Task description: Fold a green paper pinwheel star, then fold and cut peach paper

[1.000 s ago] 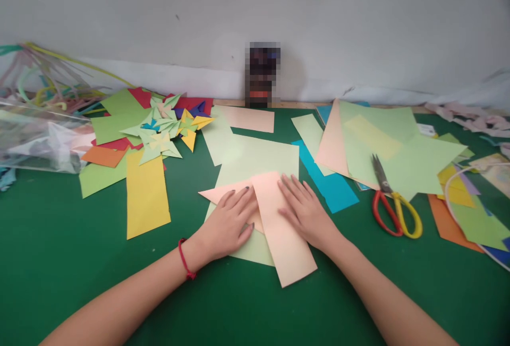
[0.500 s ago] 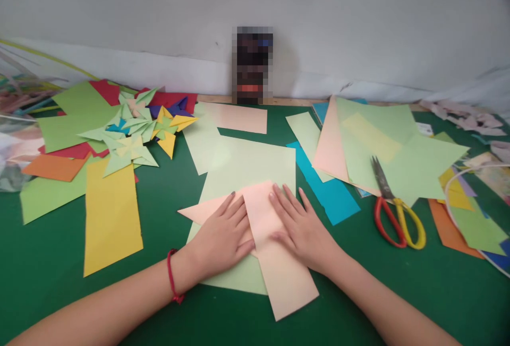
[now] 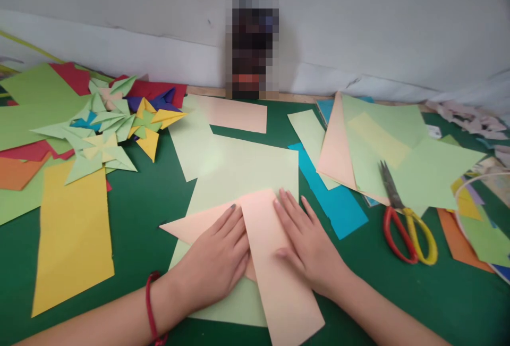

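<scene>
Evidently your pink paper [image 3: 271, 287] is part-folded, its long end [image 3: 295, 317] unfolded; left hand [image 3: 215, 261] and right hand [image 3: 308, 245] lie flat, fingers extended.

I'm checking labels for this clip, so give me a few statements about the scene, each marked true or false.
1. The left hand and right hand both touch the folded pink paper. True.
2. The scissors are in the right hand. False: they lie apart from both hands.
3. A red cord circles the left wrist. True.
4. The blue strip lies left of the left hand. False: it lies to its right.
</scene>
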A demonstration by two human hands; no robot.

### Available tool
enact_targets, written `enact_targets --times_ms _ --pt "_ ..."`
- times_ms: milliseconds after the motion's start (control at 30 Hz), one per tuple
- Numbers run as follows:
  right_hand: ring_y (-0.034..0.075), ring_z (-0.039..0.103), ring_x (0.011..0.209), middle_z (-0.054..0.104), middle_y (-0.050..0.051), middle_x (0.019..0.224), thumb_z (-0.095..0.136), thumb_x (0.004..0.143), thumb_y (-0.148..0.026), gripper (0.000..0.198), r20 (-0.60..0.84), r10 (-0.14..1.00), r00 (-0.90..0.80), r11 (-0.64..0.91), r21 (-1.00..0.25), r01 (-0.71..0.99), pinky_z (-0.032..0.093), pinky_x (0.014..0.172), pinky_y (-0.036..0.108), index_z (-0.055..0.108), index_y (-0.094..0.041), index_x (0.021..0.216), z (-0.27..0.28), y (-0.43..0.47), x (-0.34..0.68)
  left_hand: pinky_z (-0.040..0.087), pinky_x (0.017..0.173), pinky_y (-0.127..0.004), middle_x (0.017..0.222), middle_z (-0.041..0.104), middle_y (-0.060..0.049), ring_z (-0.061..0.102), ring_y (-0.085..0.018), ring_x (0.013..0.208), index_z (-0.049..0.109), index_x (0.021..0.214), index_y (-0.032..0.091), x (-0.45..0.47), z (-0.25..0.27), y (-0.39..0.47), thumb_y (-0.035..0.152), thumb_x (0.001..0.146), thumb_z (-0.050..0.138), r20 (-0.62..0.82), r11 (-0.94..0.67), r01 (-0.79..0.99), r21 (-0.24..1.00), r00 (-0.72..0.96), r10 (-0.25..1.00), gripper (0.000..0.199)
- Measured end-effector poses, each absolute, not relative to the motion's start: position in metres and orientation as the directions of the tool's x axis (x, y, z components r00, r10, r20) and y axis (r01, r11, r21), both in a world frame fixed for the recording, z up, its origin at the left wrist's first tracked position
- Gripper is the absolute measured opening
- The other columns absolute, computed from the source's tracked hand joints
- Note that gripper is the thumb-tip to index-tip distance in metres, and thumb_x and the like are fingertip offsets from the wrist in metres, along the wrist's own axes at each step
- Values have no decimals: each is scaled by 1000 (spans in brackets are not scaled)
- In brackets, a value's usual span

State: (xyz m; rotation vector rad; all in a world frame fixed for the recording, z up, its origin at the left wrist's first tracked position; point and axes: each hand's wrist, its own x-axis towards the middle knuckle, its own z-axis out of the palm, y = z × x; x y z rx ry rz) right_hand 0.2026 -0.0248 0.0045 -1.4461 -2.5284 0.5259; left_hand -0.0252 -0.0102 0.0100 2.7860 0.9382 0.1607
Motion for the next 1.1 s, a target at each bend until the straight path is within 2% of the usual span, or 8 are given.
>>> enact_targets --times_ms 133,267,400,467,567,633,900,1100 --pt "21 23 136 25 4 148 20 94 -42 53 12 970 -242 175 -729 661 20 111 48 16 -24 143 5 -26 207 36 94 -44 128 49 -14 42 -31 118 49 121 9 -15 16 -8 18 85 39 38 -835 548 44 835 549 39" --pt "19 36 130 47 2 135 17 96 -36 44 -20 997 -71 17 -873 487 25 109 46 34 -27 136 9 -24 206 41 67 -39 102 59 -14 50 -29 94 59 100 12 -1 23 -5 13 83 35 -12 -855 513 -79 857 516 29" --pt "20 40 127 55 4 128 21 95 -38 44 -46 998 -37 -23 -886 464 26 109 46 40 -25 132 10 -23 204 36 57 -36 90 58 -12 49 -25 80 58 92 13 7 24 -2 12 82 33 -5 -868 486 -100 872 489 27" --pt "22 43 124 55 5 128 24 95 -40 43 -59 998 -14 -46 -889 456 30 106 45 42 -24 131 7 -24 206 34 56 -35 105 57 -13 47 -23 79 57 97 14 8 24 1 12 82 34 35 -887 455 -77 891 453 28" --pt "24 54 112 58 8 123 27 93 -42 43 -105 994 36 -110 -901 420 44 94 42 48 -23 126 0 -27 213 34 59 -35 139 36 -13 47 -22 82 54 108 14 7 22 9 16 82 37 92 -912 409 -25 910 405 31" --pt "25 57 107 60 8 119 28 93 -41 42 -134 990 43 -140 -907 398 49 89 42 51 -23 123 -3 -28 216 35 60 -35 145 28 -13 47 -21 82 52 114 13 6 21 12 20 84 37 115 -917 399 -1 911 397 35" --pt "24 49 119 54 6 128 26 94 -39 41 -76 997 -19 -59 -893 446 39 101 47 45 -26 129 8 -24 209 37 68 -36 136 43 -18 50 -26 95 45 127 5 7 16 6 18 89 32 108 -851 517 -90 855 508 42" --pt "22 46 122 55 1 128 27 95 -38 39 -68 997 -40 -42 -880 472 34 104 49 44 -31 129 6 -24 209 38 70 -37 139 38 -20 49 -27 99 37 133 2 10 15 6 28 92 26 100 -804 590 -68 806 583 50"
